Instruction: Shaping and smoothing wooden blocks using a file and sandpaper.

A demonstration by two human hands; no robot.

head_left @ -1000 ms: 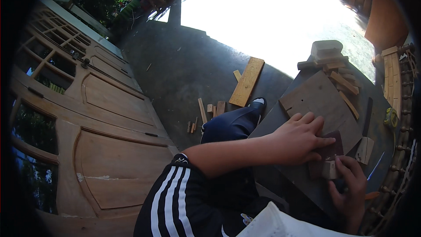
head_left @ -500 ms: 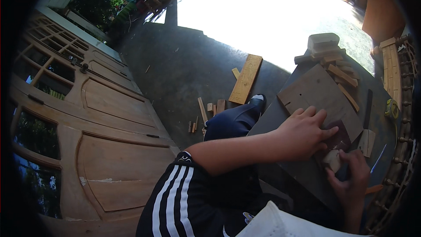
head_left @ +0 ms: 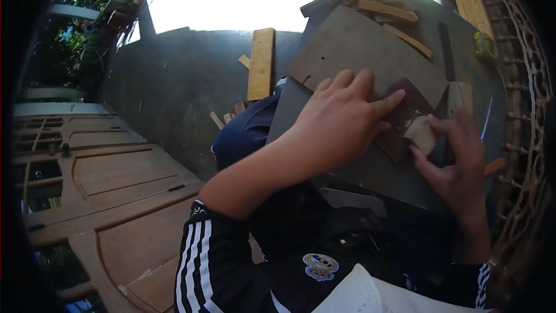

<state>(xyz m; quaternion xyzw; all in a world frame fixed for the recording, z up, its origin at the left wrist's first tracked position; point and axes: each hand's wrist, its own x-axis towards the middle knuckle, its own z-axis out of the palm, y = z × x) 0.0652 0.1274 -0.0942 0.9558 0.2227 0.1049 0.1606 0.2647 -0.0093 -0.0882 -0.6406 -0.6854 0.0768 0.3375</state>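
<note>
My left hand (head_left: 344, 113) presses down with its fingers spread on a dark reddish-brown sheet of sandpaper (head_left: 412, 104). Beneath the sheet is a flat grey-brown board (head_left: 353, 46), tilted across a dark work surface (head_left: 292, 119). Between the thumb and fingers of my right hand (head_left: 463, 162) is a small, pale, angular wood block (head_left: 424, 134). The block rests against the sandpaper, where pale dust marks show beside it. Part of the sheet is hidden under my left hand. Just beyond my right fingers stands another pale wood piece (head_left: 459, 97).
Wood offcuts (head_left: 388, 11) are piled at the work surface's far end. A yellow tape measure (head_left: 485, 46) lies at right, near a turned-wood rail (head_left: 512, 81). A yellowish plank (head_left: 262, 64) lies on the floor. Panelled wooden doors (head_left: 127, 168) extend along the left.
The view has swung, so the work surface and both hands appear farther left. My right hand still grips the wood block on the sandpaper, and my left hand stays on the sheet.
</note>
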